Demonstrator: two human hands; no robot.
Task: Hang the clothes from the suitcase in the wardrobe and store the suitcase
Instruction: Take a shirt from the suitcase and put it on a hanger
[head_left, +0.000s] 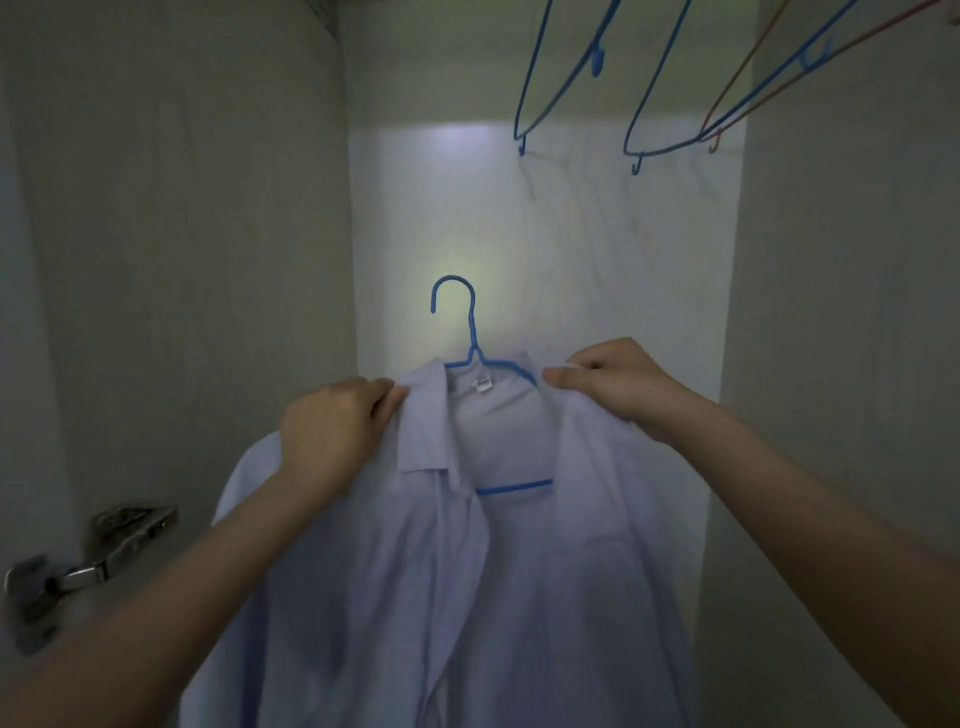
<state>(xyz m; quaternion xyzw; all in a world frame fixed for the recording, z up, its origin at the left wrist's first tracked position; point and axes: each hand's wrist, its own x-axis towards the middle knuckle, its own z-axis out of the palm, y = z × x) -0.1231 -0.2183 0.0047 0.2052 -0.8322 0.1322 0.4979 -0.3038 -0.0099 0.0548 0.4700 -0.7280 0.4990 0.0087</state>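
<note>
Inside the wardrobe (831, 364), a person holds a pale shirt (519, 571) on a blue hanger (470, 332), left hand (332, 421) and right hand (613, 384) each pinching a shoulder beside the collar. The hook points straight up between the hands; the empty hangers (670, 104) hang well above, up and to the right, nearer the right hand.

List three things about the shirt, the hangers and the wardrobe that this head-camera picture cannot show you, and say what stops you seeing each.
1. Head view: the shirt hem and sleeves are cut off by the bottom edge.
2. Head view: the rail and the hooks of the empty hangers lie above the top edge.
3. Head view: the collar label is too small to read.
4. Head view: most of the blue hanger is covered by shirt fabric.
5. Head view: the door hinge is blurred.
</note>
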